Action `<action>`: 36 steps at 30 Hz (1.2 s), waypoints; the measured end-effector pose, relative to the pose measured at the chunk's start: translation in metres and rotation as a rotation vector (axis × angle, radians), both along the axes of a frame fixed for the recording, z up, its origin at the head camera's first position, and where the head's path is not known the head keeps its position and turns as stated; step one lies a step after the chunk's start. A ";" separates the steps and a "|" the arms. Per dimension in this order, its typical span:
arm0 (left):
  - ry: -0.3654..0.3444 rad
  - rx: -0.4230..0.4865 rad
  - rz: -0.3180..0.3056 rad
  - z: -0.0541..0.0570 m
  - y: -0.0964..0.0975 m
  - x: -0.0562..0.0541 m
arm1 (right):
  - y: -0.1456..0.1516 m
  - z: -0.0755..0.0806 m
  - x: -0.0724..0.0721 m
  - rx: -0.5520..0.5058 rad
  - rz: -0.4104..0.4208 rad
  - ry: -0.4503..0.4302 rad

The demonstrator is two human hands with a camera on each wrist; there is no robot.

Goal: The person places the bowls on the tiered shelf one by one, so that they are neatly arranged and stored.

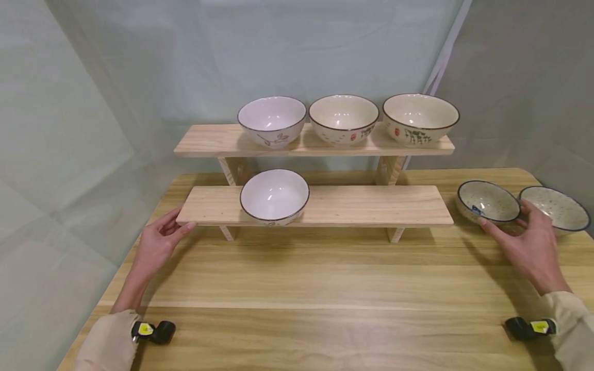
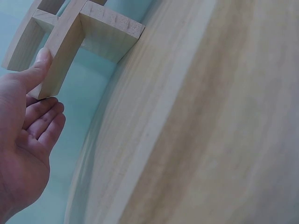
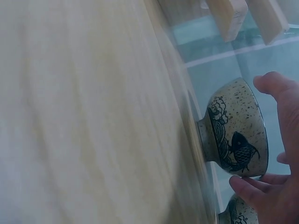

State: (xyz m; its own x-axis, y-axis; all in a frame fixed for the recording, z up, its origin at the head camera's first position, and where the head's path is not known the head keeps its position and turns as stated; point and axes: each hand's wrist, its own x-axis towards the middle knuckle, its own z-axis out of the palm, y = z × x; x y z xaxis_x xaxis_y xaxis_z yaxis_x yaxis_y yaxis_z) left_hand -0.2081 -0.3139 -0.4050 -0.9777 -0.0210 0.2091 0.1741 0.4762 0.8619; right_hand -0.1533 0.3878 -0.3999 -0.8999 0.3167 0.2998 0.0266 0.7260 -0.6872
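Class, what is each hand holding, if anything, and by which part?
The left hand holds the lower shelf by its left end. The right hand touches the fish-patterned bowl near its rim, but its thumb stands clear, so no grip shows.

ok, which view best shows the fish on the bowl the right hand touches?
Right wrist: the dark fish is uncovered and side-on, scales visible, on the outside of the bowl. Head looks down into the bowl; I can't make out that fish there. Left wrist shows neither.
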 end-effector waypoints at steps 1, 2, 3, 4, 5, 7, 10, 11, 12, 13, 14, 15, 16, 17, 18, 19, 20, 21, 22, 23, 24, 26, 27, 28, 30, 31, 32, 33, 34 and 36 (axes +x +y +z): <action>0.001 0.001 -0.001 0.000 0.000 0.000 | 0.000 0.000 -0.001 -0.001 0.003 0.005; 0.002 0.003 -0.001 0.000 0.000 0.000 | 0.000 0.000 -0.001 0.008 0.000 0.009; 0.004 0.005 -0.002 0.000 0.000 0.000 | 0.000 0.000 -0.002 0.013 0.001 0.014; 0.005 0.006 -0.003 0.000 0.000 0.000 | 0.000 0.000 -0.003 0.024 -0.002 0.016; 0.007 0.008 -0.004 -0.001 0.000 0.000 | 0.000 0.000 -0.004 0.035 -0.005 0.021; 0.009 0.010 -0.006 -0.001 -0.001 0.000 | -0.001 -0.001 -0.005 0.056 -0.011 0.029; 0.011 0.011 -0.005 -0.002 -0.001 -0.001 | -0.001 -0.001 -0.008 0.074 -0.013 0.047; 0.012 0.011 -0.005 -0.002 -0.001 -0.001 | -0.002 -0.001 -0.008 0.072 -0.013 0.050; 0.012 0.010 -0.004 -0.002 -0.001 -0.001 | -0.002 0.000 -0.010 0.069 -0.010 0.051; 0.013 0.010 -0.004 -0.003 -0.001 -0.001 | -0.002 0.000 -0.011 0.067 -0.008 0.051; 0.013 0.010 -0.005 -0.003 -0.001 -0.001 | -0.002 0.000 -0.012 0.064 -0.006 0.050; 0.014 0.009 -0.005 -0.003 -0.002 -0.001 | -0.003 0.001 -0.012 0.062 -0.004 0.046; 0.015 0.010 -0.006 -0.003 -0.002 -0.001 | -0.003 0.001 -0.013 0.064 -0.005 0.037; 0.015 0.009 -0.007 -0.003 -0.001 -0.001 | -0.003 0.001 -0.014 0.064 -0.004 0.029; 0.015 0.008 -0.007 -0.003 -0.001 -0.001 | -0.004 0.001 -0.014 0.062 0.000 0.024; 0.014 0.007 -0.006 -0.003 -0.001 -0.001 | -0.004 0.002 -0.015 0.060 0.000 0.018; 0.013 0.006 -0.006 -0.002 -0.001 0.000 | -0.004 0.002 -0.016 0.057 -0.001 0.011; 0.012 0.003 -0.004 -0.002 -0.001 0.000 | -0.004 0.001 -0.016 0.054 -0.001 0.002; 0.010 0.000 -0.003 -0.002 -0.001 0.000 | -0.004 0.001 -0.016 0.050 -0.003 -0.012; 0.009 -0.004 -0.001 -0.002 -0.001 0.000 | -0.004 0.001 -0.017 0.043 -0.003 -0.021; 0.007 -0.008 0.001 -0.001 -0.001 0.000 | -0.005 0.001 -0.017 0.039 -0.003 -0.030; 0.005 -0.015 0.003 -0.001 -0.001 0.000 | -0.005 0.001 -0.018 0.036 -0.007 -0.049; 0.004 -0.017 0.005 -0.001 -0.001 0.000 | -0.006 0.001 -0.019 0.035 -0.007 -0.054; 0.002 -0.020 0.006 -0.001 -0.001 0.000 | -0.006 0.001 -0.019 0.035 -0.008 -0.056; 0.001 -0.023 0.007 -0.002 -0.001 -0.001 | -0.008 0.000 -0.021 0.035 -0.011 -0.048; 0.001 -0.022 0.008 -0.002 -0.001 -0.001 | -0.008 0.000 -0.021 0.036 -0.014 -0.045; 0.000 -0.020 0.009 -0.002 -0.001 -0.001 | -0.009 0.000 -0.022 0.035 -0.016 -0.039; 0.000 -0.017 0.009 -0.002 -0.001 -0.001 | -0.009 0.000 -0.023 0.033 -0.018 -0.036; 0.001 -0.014 0.008 -0.002 -0.001 -0.001 | -0.009 0.000 -0.023 0.032 -0.020 -0.035; 0.002 -0.008 0.007 -0.001 0.000 -0.001 | -0.010 0.000 -0.025 0.030 -0.026 -0.039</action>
